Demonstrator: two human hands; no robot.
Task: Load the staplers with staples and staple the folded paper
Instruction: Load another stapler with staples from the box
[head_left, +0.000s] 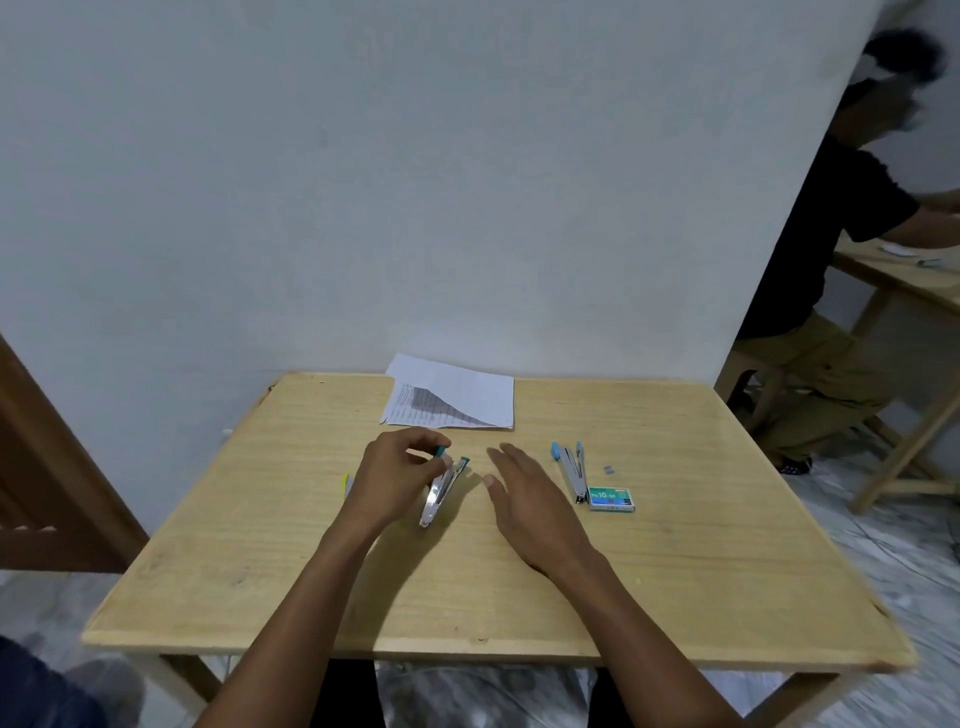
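My left hand (395, 470) grips a green-tipped metal stapler (441, 491) by its upper end, with the stapler's nose resting on the table. Just right of it my right hand (524, 493) hovers flat, fingers straight, holding nothing. A blue stapler (571, 467) lies spread open on the table to the right. Beside its lower end sits a green box of staples (612, 499), and a small loose strip of staples (609, 470) lies above the box. The folded printed paper (457, 395) lies at the table's far edge against the wall.
The wooden table (260, 545) stands against a white wall. A yellow object (347, 484) peeks out left of my left wrist. To the right, another person (831, 291) sits at a second wooden table (904, 280). A brown door frame (52, 467) is at left.
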